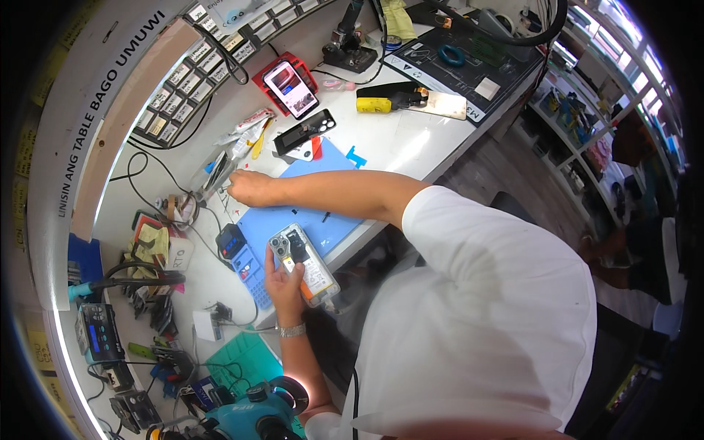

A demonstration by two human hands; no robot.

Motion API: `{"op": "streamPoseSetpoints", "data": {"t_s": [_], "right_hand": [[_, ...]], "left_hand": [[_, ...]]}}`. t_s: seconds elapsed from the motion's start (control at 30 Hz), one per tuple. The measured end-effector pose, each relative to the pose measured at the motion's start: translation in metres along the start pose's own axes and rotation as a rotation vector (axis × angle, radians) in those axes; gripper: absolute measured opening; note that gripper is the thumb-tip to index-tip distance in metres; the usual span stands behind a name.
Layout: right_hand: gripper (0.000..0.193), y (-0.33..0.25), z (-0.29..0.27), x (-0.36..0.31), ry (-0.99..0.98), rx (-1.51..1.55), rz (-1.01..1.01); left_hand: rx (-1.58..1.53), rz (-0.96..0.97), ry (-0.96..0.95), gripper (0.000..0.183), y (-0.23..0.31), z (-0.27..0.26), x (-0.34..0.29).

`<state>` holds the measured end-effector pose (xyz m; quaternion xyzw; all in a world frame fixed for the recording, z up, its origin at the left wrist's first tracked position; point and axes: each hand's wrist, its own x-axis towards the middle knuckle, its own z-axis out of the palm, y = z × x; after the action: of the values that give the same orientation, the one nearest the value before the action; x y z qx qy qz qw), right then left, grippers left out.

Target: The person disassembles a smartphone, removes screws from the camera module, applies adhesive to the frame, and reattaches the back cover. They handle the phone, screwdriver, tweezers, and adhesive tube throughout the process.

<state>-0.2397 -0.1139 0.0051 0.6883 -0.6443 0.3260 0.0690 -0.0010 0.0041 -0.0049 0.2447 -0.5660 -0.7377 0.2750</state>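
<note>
My left hand (284, 287), with a metal band at its wrist, grips an opened smartphone (308, 265). Its back cover is off, so the battery and inner parts show beside a cluster of camera lenses. Beneath and beyond the phone lies a blue work mat (334, 172) with small dark bits on it. My right arm stretches across that mat. At its end my right hand (251, 188) is closed over the table beside a holder of slim tools (215, 170); what its fingers hold, if anything, is hidden. A dark phone back cover (305, 132) lies past the mat.
A lit phone (291, 89) leans on a red stand at the back. Nearby lie a yellow-handled tool (375, 105) and a black mat (458, 55). A blue calculator-like device (246, 264) sits left of the opened phone. A teal microscope (257, 416) stands near my left arm.
</note>
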Motion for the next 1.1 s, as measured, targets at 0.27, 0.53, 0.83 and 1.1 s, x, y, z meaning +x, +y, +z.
{"op": "streamPoseSetpoints", "data": {"t_s": [0.27, 0.53, 0.83, 1.1], "right_hand": [[0.013, -0.022, -0.063, -0.093, -0.114, 0.129, 0.107], [0.024, -0.018, -0.111, -0.123, -0.095, 0.371, 0.271], [0.051, -0.012, -0.112, -0.130, 0.318, 0.899, 0.390], [0.052, 0.000, -0.083, -0.124, 0.257, 0.933, 0.435]], "left_hand": [[-0.029, -0.009, 0.060, 0.086, 0.001, 0.003, 0.005], [-0.151, 0.029, 0.258, 0.084, -0.001, 0.037, -0.007], [-0.239, 0.007, 0.259, 0.085, -0.009, 0.045, -0.018], [-0.283, -0.008, 0.240, 0.084, -0.007, 0.043, -0.018]]}}
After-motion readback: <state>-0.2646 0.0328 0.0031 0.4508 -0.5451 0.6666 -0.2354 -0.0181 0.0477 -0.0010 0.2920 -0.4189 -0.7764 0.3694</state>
